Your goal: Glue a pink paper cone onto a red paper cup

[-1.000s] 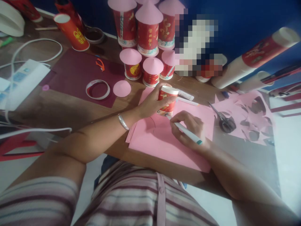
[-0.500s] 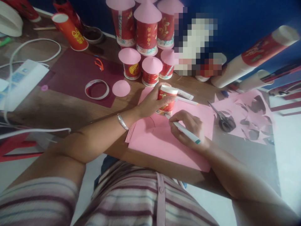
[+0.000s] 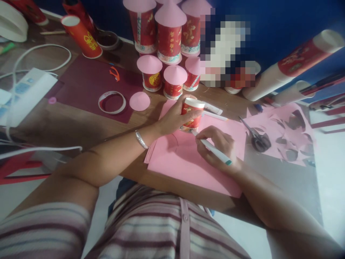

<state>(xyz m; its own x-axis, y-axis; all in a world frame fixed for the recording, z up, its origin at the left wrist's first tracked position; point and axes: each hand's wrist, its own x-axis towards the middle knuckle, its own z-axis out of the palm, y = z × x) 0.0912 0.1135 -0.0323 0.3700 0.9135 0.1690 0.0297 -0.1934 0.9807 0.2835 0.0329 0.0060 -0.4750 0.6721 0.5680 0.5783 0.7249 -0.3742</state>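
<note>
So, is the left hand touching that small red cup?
Touching. The head view shows the left hand wrapped round the red cup, which stands on the pink paper; the right hand holds a pen beside it.

Dim, soft focus; edges warped, blurred; pixelated patch upper centre.

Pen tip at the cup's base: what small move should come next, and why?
Probably slide the pen in the right hand round the rim of the cup toward the near side, the left hand pinning it. The tip sits on the pink paper at the cup's base, and a curved line already shows on its other side, so the outline looks unfinished.
</note>
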